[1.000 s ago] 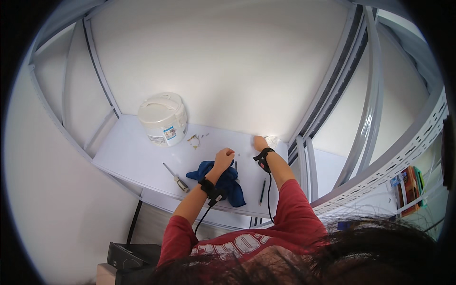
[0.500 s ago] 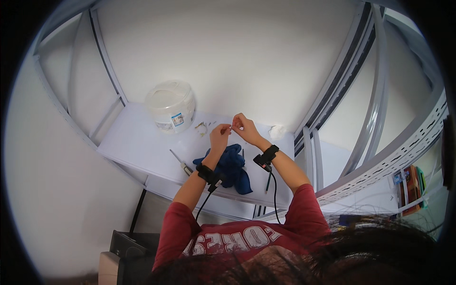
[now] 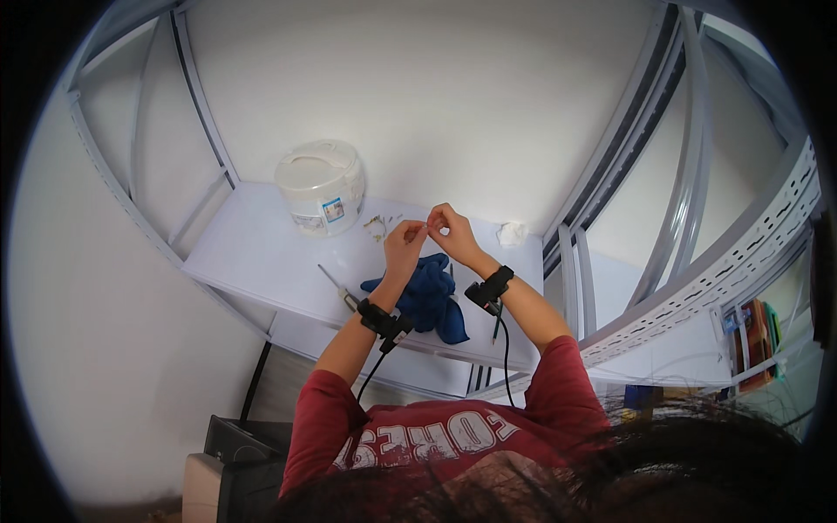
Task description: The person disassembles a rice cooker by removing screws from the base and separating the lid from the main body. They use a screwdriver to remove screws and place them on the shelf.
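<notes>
My left hand (image 3: 404,246) and my right hand (image 3: 452,234) meet fingertip to fingertip over the white shelf (image 3: 253,253). Both are closed in a pinch; whatever sits between the fingers is too small to make out. Under my wrists lies a crumpled dark blue cloth (image 3: 427,296), partly covered by my left forearm. Beside that forearm a thin tool with a slim shaft and pale handle (image 3: 336,283) rests on the shelf. Several small yellowish and dark bits (image 3: 378,227) are scattered to the left of my fingers.
A lidded white plastic bucket (image 3: 305,202) stands at the back left. White crumpled material, perhaps tissue (image 3: 512,234), sits at the back right. Metal uprights (image 3: 567,279) and a perforated rail (image 3: 697,314) frame the right side. Black straps with cables circle both wrists.
The view has shifted slightly, so the bucket, cloth and shelf appear a little displaced. My hands keep nearly the same pinch, fingertips together.
</notes>
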Action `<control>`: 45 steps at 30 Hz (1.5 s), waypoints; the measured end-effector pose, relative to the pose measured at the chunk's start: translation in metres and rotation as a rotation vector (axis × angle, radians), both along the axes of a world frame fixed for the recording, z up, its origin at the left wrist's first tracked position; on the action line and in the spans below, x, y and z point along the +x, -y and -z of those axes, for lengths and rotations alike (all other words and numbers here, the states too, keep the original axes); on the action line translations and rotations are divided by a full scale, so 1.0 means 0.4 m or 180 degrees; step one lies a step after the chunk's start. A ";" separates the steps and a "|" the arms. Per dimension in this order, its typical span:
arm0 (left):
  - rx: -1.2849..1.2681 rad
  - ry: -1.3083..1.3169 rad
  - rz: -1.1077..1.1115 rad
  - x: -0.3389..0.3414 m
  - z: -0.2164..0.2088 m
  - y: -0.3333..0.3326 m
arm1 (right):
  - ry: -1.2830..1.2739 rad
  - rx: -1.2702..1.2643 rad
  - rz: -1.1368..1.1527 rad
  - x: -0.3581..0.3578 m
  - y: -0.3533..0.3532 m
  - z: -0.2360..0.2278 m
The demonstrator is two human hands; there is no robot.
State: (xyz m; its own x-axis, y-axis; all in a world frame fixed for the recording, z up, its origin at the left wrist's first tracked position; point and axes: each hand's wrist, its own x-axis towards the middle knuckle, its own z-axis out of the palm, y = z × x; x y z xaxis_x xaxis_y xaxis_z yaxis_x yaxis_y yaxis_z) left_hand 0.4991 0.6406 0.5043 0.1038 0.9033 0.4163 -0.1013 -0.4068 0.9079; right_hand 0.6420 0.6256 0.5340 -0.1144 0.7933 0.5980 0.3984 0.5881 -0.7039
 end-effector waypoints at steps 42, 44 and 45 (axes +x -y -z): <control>-0.0329 -0.1639 -0.0526 -0.173 0.219 -0.021 | 0.1828 -0.0525 -0.0076 -0.121 0.082 0.164; -0.0489 -0.1441 -0.0604 -0.208 0.225 -0.020 | 0.1762 -0.0430 -0.0111 -0.159 0.080 0.171; -0.0561 -0.1340 -0.0647 -0.226 0.230 -0.021 | 0.1750 -0.0479 -0.0137 -0.179 0.076 0.175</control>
State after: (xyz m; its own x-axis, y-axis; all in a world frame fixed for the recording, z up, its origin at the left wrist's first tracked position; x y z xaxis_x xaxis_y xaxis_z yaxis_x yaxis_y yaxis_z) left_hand 0.4086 0.6491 0.4124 0.0445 0.9755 0.2154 0.3543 -0.2170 0.9096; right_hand 0.5705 0.5953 0.4639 -0.4109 0.8528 0.3224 0.7076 0.5212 -0.4771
